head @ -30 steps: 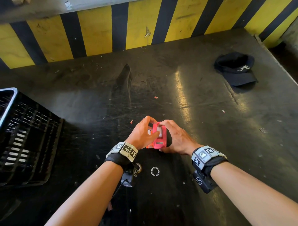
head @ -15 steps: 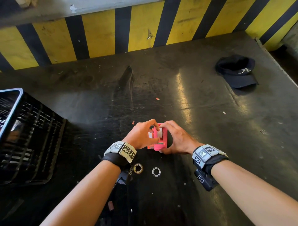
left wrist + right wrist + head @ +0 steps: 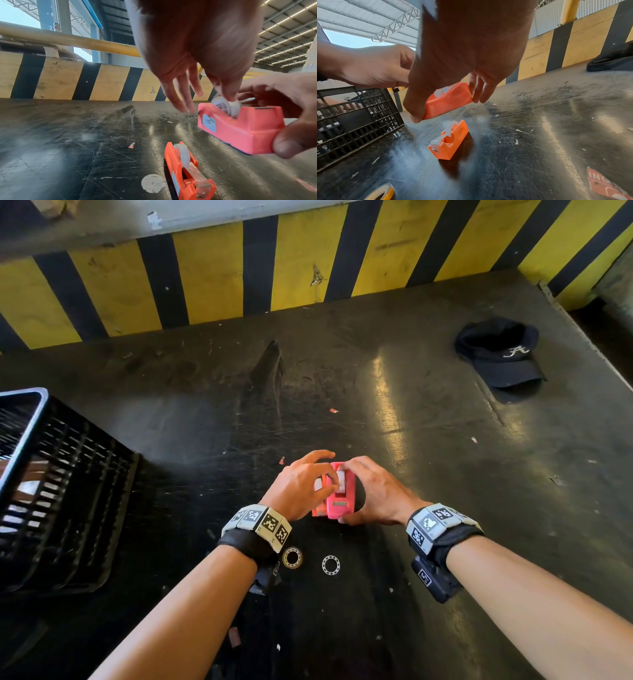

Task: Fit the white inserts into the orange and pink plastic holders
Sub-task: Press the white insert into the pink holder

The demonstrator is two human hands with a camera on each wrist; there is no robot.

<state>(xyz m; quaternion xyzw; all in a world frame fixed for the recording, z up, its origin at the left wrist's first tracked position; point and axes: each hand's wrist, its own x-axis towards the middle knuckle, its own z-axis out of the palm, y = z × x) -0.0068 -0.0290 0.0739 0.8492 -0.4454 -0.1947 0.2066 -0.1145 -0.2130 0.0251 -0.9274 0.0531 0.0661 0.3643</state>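
My right hand (image 3: 376, 494) grips the pink holder (image 3: 339, 498) by its two ends and holds it just above the table. A white insert (image 3: 226, 106) sits in its top slot. My left hand (image 3: 298, 487) pinches this insert from above with thumb and forefinger, and its other fingers (image 3: 180, 97) hang straight. The orange holder (image 3: 187, 171) lies on the table under my hands with a white insert in it and clear tape drawn to its cutter. The right wrist view shows the pink holder (image 3: 448, 100) above the orange holder (image 3: 450, 140).
A black slatted crate (image 3: 61, 487) stands at the left. A black cap (image 3: 500, 354) lies far right. Two metal rings (image 3: 330, 564) lie by my left wrist, and a yellow tape roll (image 3: 382, 193) lies nearby. A yellow-and-black striped wall (image 3: 205, 278) bounds the table's far edge.
Both hands stay on the pink holder in about the same spot. My left thumb has slid onto the white insert.
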